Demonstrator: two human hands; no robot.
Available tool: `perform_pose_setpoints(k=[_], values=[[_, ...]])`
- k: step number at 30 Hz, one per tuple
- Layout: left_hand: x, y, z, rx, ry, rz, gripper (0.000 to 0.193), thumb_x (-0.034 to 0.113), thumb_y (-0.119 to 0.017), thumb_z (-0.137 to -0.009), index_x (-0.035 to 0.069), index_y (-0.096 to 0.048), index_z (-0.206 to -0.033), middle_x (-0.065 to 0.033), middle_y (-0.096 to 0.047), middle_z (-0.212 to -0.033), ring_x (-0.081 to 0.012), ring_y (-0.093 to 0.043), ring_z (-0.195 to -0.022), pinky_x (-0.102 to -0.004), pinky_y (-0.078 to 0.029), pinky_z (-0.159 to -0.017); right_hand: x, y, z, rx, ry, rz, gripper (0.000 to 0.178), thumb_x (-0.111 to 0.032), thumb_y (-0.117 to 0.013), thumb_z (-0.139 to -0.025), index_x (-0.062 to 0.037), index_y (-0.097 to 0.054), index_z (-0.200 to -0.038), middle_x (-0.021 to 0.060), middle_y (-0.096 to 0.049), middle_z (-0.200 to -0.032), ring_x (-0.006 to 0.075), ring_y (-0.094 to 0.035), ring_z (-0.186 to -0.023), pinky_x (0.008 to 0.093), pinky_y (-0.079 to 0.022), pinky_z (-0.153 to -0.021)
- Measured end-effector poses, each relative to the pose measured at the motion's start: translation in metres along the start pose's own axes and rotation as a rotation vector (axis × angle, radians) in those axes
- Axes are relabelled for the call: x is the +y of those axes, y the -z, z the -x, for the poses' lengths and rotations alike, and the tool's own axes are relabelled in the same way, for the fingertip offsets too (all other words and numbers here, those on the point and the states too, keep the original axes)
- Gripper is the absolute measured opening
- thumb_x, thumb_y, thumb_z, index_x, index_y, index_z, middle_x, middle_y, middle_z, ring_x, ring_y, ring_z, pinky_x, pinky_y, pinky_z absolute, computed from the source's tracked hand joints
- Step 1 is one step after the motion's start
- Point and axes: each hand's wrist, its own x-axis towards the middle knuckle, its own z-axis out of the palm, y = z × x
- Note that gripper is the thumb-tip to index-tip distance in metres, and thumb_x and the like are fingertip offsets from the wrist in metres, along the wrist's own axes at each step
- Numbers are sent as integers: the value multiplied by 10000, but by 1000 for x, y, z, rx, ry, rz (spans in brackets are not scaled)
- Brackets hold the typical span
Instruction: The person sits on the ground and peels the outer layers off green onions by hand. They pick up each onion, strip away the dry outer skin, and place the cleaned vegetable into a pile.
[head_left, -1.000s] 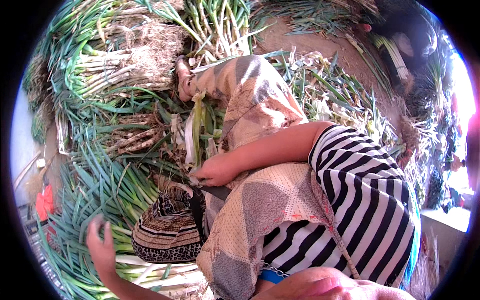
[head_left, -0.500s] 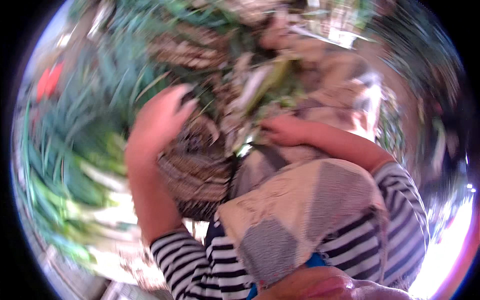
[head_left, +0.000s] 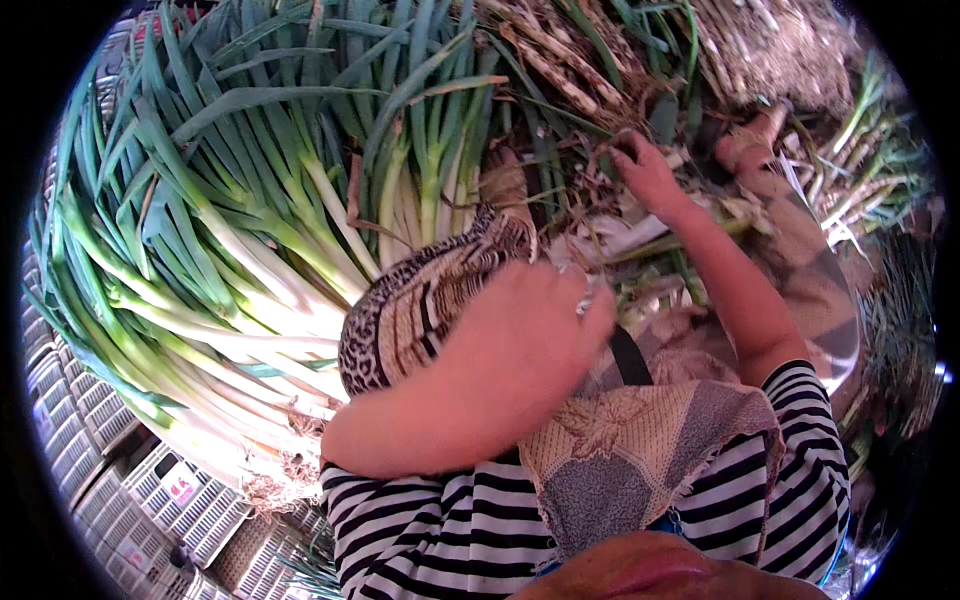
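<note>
Right hand (head_left: 652, 182) has moved forward; crates (head_left: 212, 522) stand near scallions (head_left: 270, 270).

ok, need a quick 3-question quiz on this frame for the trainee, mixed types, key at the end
1. Pick one: below their green tops, the green onions in the big pile at left are A) purple, B) white, C) red.
2. True or false: the left hand is higher in the picture than the right hand.
3. Fill in: the crates stand toward the lower ____ of the picture.

Key:
1. B
2. False; the right hand is higher.
3. left
</note>
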Motion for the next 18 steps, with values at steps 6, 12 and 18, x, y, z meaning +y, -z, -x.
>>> perform_pose_setpoints(k=[6, 12, 18], values=[[5, 2, -10, -113, 3, 57, 328, 149, -497, -718, -10, -557, -999, -137, -563, -946, -247, -536, -875, -341, -418, -811, 27, -25, -113, 251, 91, 509, 338, -205, -534, -809, -19, -465, -1083, 210, -493, -1105, 359, -506, -1002, 447, -433, -820], [-8, 9, -35, -110, 95, -48, 328, 149, -502, -727, -2, -560, -1012, -147, -570, -981, -256, -543, -901, -343, -417, -815, 54, -28, -159, -154, -198, 391, 462, -268, -536, -803, 12, -411, -1149, 250, -544, -1044, 388, -525, -977, 464, -418, -846], [3, 4, -45, -115, 45, -132, 319, 167, -544, -705, -6, -559, -973, -145, -569, -936, -250, -544, -869, -343, -419, -785, 47, 15, -130, -200, -167, 192, 574, -329, -582, -736, 27, -467, -1171, 237, -549, -1095, 343, -534, -1019, 386, -409, -873]])
